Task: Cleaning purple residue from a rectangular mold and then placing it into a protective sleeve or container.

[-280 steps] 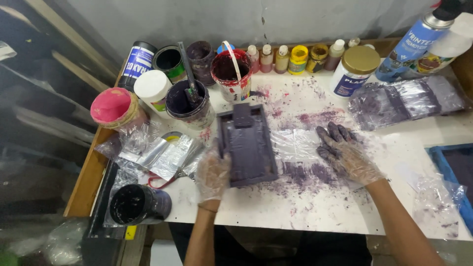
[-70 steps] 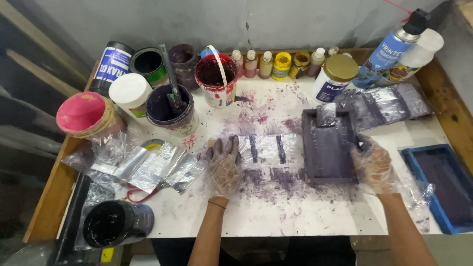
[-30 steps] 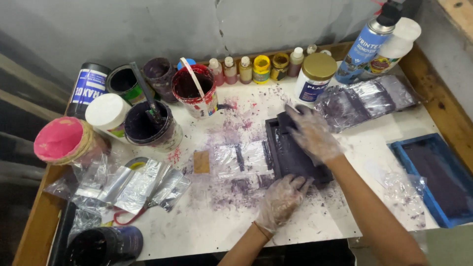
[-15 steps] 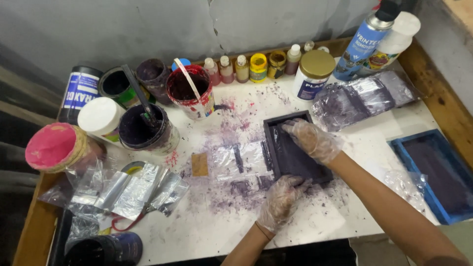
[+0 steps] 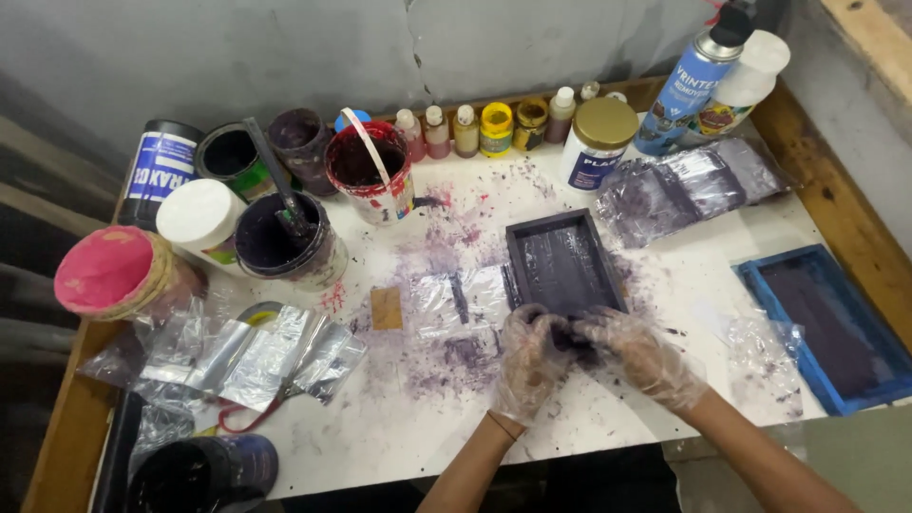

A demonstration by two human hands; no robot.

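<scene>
Table [image 5: 665,313]: white top with wooden edging, filling most of the frame, showing purple stains and specks around the centre.
Blue frame [image 5: 822,323]: lying flat at the right edge of the frame, holding a dark panel inside its rim.
Purple frame [image 5: 563,264]: small dark rectangular screen frame, lying flat at centre frame, its near end sitting under both hands.
Stained plastic sheets [image 5: 689,185]: crumpled, purple-smeared, lying upper right, just beyond the purple frame.
Foil wrappers [image 5: 252,351]: silvery, crumpled, spreading across the lower left.
Pink-topped jar [image 5: 109,275]: standing at the left edge.
Spray can [image 5: 689,85]: blue, standing upper right beside a white bottle [image 5: 746,85].
Dark paint tub [image 5: 280,242]: open, upper left of centre, a stirring stick leaning in it.
Red-stained cup [image 5: 370,171]: open, standing top centre-left, a white stick resting in it.
Gold-lidded jar [image 5: 597,142]: white, standing above the purple frame.
Small bottles [image 5: 494,128]: a row lining up along the wall, top centre.
Left hand [image 5: 530,361]: gloved in clear plastic, fingers curling onto the near-left corner of the purple frame; whether it is actually grasping cannot be told.
Right hand [image 5: 638,353]: gloved likewise, fingertips pressing at the frame's near edge, touching the left hand; grip cannot be told.
Cardboard scrap [image 5: 386,309]: brown, lying left of centre.
</scene>
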